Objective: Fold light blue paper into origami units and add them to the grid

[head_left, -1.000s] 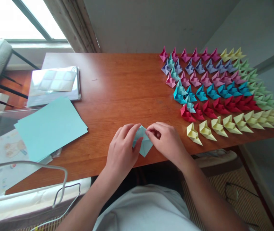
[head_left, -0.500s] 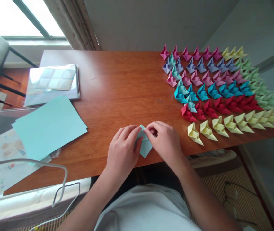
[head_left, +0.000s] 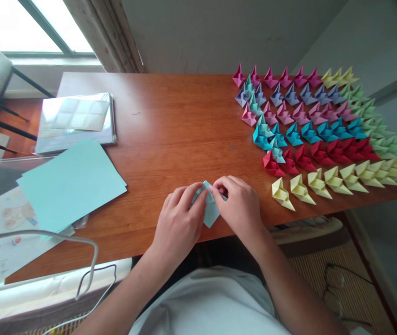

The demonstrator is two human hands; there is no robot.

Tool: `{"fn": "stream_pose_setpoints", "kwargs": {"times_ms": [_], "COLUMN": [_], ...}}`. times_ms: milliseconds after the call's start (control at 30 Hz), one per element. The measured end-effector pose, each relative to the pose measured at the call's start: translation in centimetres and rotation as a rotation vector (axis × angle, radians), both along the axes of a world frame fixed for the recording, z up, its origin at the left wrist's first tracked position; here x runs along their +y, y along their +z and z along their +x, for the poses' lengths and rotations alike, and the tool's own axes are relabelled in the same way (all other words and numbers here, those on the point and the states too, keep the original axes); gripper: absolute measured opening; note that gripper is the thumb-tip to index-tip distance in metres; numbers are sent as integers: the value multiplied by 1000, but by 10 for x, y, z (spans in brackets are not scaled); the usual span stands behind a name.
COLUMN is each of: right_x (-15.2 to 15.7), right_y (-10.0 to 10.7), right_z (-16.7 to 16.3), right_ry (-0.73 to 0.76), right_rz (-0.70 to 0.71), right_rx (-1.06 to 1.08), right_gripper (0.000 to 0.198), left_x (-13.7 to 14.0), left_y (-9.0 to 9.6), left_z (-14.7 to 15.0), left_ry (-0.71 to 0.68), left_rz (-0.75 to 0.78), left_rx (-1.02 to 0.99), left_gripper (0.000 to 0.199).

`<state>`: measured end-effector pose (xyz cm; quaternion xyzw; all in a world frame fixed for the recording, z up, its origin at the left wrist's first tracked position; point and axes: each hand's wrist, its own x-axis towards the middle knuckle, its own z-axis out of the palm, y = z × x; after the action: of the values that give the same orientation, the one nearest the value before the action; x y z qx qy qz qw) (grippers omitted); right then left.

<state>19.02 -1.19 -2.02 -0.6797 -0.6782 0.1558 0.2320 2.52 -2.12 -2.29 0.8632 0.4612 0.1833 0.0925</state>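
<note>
Pinching at the far end of the folded paper (head_left: 211,213), the fingers of both hands are closed in on it from either side: the right hand (head_left: 238,200) has its thumb and forefinger drawn together on the upper right edge, while the left hand (head_left: 180,214) has its thumb and fingertips bunched on the upper left edge, though its knuckles hide how much of the sheet is caught beneath them. The relation that seems to count most is the way the folded paper lies: its long axis runs away from the body, one tip showing just beyond the gap between the two hands, the other pointing back toward the person, so that neither hand is clearly nearer. Most of what shows of it sits below the fingertips, on the person's side, with a crease running across it. Under the folded paper is the wooden table (head_left: 170,139), whose front edge is just beside the near tip. Well to the left of the folded paper lie the light blue sheets (head_left: 74,184), with a glossy pack (head_left: 50,142) beyond them. To its right, the nearest of the finished pieces is a row in pale yellow (head_left: 319,184), and farther off beyond that stands a red row (head_left: 305,158)
</note>
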Motion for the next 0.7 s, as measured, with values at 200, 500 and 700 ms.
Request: {"fn": "stream_pose_setpoints", "kwargs": {"times_ms": [200, 500, 700], "right_x": [-1, -4, -8], "right_y": [0, -3, 2], "right_z": [-1, 6, 15], "right_ry": [3, 200, 353], "right_rz": [-3, 144, 157], "right_rx": [-37, -103, -235], "right_gripper": [18, 21, 29], "left_x": [-2, -3, -2], "left_y": [-2, -1, -1], "left_z": [0, -1, 0], "left_ry": [-19, -43, -29], "left_rz": [42, 124, 133], "left_rx": [58, 118, 128], "left_gripper": [37, 35, 34]}}
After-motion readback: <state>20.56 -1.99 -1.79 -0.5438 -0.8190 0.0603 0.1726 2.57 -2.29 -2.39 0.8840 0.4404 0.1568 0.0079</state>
